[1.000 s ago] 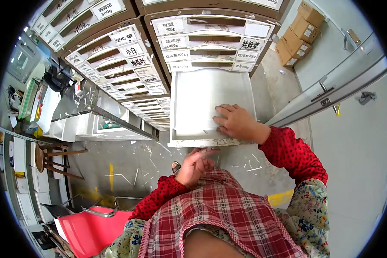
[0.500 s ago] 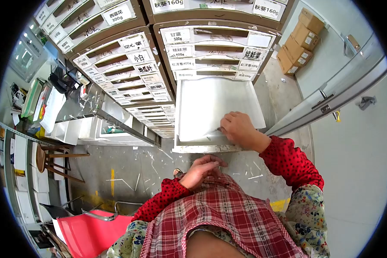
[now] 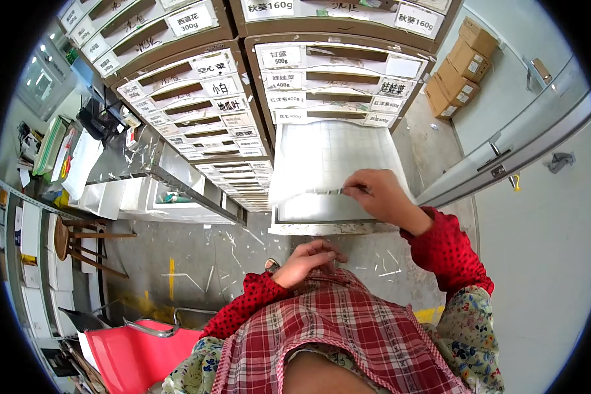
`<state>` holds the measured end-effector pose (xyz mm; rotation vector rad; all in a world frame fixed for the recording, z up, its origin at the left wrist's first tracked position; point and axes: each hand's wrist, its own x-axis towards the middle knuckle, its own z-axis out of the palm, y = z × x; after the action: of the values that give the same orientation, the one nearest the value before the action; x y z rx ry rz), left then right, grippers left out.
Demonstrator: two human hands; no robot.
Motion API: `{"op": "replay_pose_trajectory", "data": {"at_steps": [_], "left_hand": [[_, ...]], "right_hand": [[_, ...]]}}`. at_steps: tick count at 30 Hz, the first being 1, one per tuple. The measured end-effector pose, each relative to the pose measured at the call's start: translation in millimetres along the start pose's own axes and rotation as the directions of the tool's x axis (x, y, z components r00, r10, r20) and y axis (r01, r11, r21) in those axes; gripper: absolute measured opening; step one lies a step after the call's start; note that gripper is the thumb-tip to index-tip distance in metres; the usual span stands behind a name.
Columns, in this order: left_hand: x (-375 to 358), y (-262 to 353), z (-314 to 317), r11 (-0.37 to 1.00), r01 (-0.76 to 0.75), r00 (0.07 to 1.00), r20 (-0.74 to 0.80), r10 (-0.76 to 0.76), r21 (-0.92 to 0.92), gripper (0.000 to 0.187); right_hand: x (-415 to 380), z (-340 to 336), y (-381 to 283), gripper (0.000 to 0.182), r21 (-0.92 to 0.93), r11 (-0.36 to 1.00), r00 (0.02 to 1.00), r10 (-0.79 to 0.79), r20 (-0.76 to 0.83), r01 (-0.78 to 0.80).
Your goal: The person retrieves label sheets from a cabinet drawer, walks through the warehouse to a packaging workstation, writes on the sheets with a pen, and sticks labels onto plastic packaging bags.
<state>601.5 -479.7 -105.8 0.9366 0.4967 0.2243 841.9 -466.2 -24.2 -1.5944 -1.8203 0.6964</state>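
Note:
A white drawer is pulled out of the cabinet in front of me. On top lies a white sheet with faint grid lines, like a sheet of labels. My right hand pinches the near edge of this sheet between thumb and fingers, lifting it a little above the drawer floor. Below the drawer front, close to my apron, my left hand rests with its fingers loosely stretched out and holds nothing.
Labelled drawers stack up ahead, with another drawer column to the left. A door stands at the right, with cardboard boxes behind. A red chair and wooden stool are on the left.
My right hand has risen slightly with the sheet's near edge, baring a strip of drawer floor. The grid lines now show on the sheet. My left hand has barely moved.

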Motion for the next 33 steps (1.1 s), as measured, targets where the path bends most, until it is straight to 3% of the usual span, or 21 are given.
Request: {"op": "replay_pose_trajectory", "data": {"at_steps": [2, 4, 7, 8, 9, 11, 14, 16, 17, 19, 20, 22, 23, 25, 26, 28, 29, 32, 33], "left_hand": [[-8, 17, 5, 0.999, -0.039, 0.999, 0.022, 0.039, 0.004, 0.025], [-14, 35, 7, 0.997, -0.073, 0.996, 0.054, 0.071, 0.02, 0.026], [-17, 60, 11, 0.953, -0.283, 0.959, 0.045, 0.279, 0.106, 0.027], [-16, 65, 14, 0.952, -0.287, 0.958, 0.046, 0.284, 0.104, 0.027], [-15, 69, 16, 0.946, -0.302, 0.952, -0.017, 0.306, 0.119, 0.029], [-12, 78, 14, 0.96, -0.276, 0.957, -0.076, 0.279, 0.048, 0.037], [-14, 86, 19, 0.936, -0.34, 0.935, -0.073, 0.347, 0.089, 0.036], [-14, 81, 21, 0.732, -0.433, 0.867, 0.022, 0.497, 0.527, 0.039], [-14, 74, 21, 0.727, -0.376, 0.905, 0.059, 0.422, 0.574, 0.043], [-14, 59, 18, 0.716, -0.322, 0.934, 0.086, 0.346, 0.619, 0.047], [-15, 53, 18, 0.677, -0.318, 0.936, 0.106, 0.336, 0.664, 0.048], [-14, 41, 14, 0.629, -0.323, 0.934, 0.131, 0.333, 0.707, 0.048], [-12, 34, 9, 0.701, -0.258, 0.96, 0.095, 0.264, 0.665, 0.048], [-8, 28, 7, 0.763, -0.205, 0.976, 0.067, 0.209, 0.613, 0.046], [-6, 25, 7, 0.646, -0.281, 0.936, 0.054, 0.347, 0.709, 0.044], [7, 10, 4, 0.568, -0.428, 0.83, 0.057, 0.554, 0.703, 0.038], [12, 11, 5, 0.564, -0.433, 0.824, 0.054, 0.564, 0.703, 0.038], [23, 11, 11, 0.653, -0.456, 0.781, -0.079, 0.619, 0.604, 0.028], [26, 13, 10, 0.695, -0.303, 0.855, -0.135, 0.5, 0.652, 0.025]], "right_hand": [[-5, -8, -21, 0.006, -0.328, 0.905, 0.89, -0.364, -0.273, 0.27], [-8, -14, -29, 0.005, -0.396, 0.889, 0.884, -0.36, -0.297, 0.229], [-9, -26, -41, 0.007, -0.437, 0.862, 0.833, -0.427, -0.352, 0.257], [-13, -28, -46, 0.009, -0.442, 0.865, 0.83, -0.417, -0.37, 0.238], [-17, -29, -51, 0.012, -0.447, 0.868, 0.826, -0.406, -0.391, 0.215], [-22, -32, -57, 0.017, -0.489, 0.826, 0.813, -0.474, -0.338, 0.279], [-34, -26, -71, 0.027, -0.569, 0.728, 0.777, -0.586, -0.23, 0.381], [-45, -14, -85, 0.027, -0.419, 0.67, 0.719, -0.693, -0.058, 0.612], [-50, -19, -88, 0.027, -0.421, 0.67, 0.718, -0.693, -0.059, 0.612], [-68, -47, -97, 0.017, -0.526, 0.683, 0.763, -0.64, -0.095, 0.507], [-82, -54, -92, 0.012, -0.584, 0.72, 0.682, -0.641, -0.352, 0.375], [-108, -69, -83, 0.005, -0.486, 0.864, 0.367, -0.497, -0.786, 0.13], [-108, -78, -75, 0.009, -0.45, 0.893, 0.111, -0.446, -0.888, -0.014], [-128, -95, -67, 0.014, -0.132, 0.969, 0.077, -0.151, -0.986, 0.208], [-140, -95, -56, 0.013, -0.105, 0.977, 0.136, -0.131, -0.982, 0.187], [-165, -87, -27, 0.015, -0.131, 0.989, 0.209, -0.143, -0.967, 0.068], [-170, -83, -25, 0.015, -0.138, 0.987, 0.212, -0.152, -0.966, 0.078], [-193, -76, -18, 0.014, -0.062, 0.998, 0.101, -0.06, -0.993, -0.008], [-204, -79, -21, 0.014, -0.018, 0.997, 0.085, -0.011, -0.996, -0.081]]}}
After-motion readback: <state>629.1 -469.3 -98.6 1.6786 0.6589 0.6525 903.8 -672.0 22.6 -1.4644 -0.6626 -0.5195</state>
